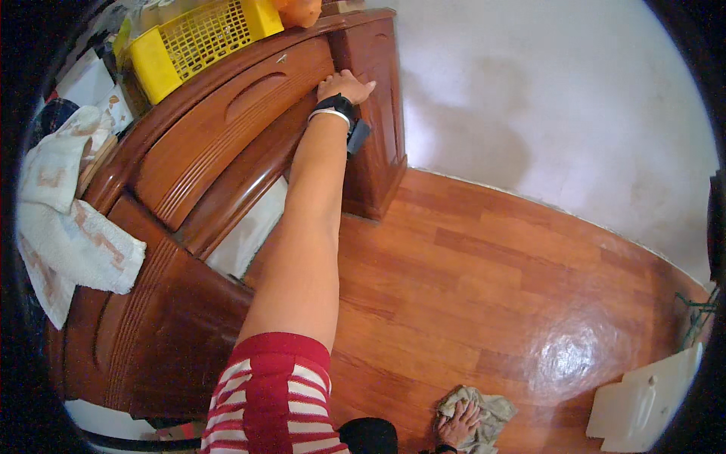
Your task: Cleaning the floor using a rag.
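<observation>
My left hand, with a black band and a white bangle at the wrist, rests at the right end of the drawer front of a reddish-brown wooden desk. Its thumb points towards the side post and its fingertips are partly hidden at the wood's edge. Low in the picture, my right hand lies spread on a crumpled grey-beige cloth, pressing it flat against the wood-look floor. The wrist there is cut off by the picture's lower rim.
On the desk stand a yellow plastic basket and an orange object. A stained white towel hangs over the desk's left edge. A pale wall borders the floor. At the lower right is a whitish plastic object.
</observation>
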Tool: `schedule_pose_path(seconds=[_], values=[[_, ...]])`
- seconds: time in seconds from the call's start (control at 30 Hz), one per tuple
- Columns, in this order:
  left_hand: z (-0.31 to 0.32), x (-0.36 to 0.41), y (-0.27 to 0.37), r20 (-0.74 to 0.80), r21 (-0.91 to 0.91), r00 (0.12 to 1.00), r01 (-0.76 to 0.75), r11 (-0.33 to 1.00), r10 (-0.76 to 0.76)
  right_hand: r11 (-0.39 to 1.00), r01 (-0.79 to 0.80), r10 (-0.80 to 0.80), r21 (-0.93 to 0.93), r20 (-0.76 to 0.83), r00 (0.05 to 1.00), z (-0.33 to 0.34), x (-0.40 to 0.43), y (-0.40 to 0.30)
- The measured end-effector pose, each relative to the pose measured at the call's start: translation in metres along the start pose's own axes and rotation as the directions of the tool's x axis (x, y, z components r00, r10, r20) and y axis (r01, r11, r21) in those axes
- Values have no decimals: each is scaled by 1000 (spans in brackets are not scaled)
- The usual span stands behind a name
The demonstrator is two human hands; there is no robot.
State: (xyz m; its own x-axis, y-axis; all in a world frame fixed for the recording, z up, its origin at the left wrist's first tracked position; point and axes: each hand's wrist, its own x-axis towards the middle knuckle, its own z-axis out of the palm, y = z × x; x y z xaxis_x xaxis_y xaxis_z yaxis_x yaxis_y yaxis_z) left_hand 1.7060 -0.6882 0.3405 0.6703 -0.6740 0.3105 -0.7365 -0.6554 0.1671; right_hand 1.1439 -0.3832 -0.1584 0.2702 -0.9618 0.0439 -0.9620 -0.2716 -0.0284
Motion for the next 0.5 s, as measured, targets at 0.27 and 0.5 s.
schedule_pose_path(seconds=[0.27, 0.5], values=[[4, -8, -6, -4, 58, 991, -131, 990, 132, 1000, -12, 11, 25, 50, 999, -5, -1, -2], [12, -25, -12, 14, 230, 935, -347, 909, 353, 999, -28, 25, 39, 61, 998, -15, 1, -12]])
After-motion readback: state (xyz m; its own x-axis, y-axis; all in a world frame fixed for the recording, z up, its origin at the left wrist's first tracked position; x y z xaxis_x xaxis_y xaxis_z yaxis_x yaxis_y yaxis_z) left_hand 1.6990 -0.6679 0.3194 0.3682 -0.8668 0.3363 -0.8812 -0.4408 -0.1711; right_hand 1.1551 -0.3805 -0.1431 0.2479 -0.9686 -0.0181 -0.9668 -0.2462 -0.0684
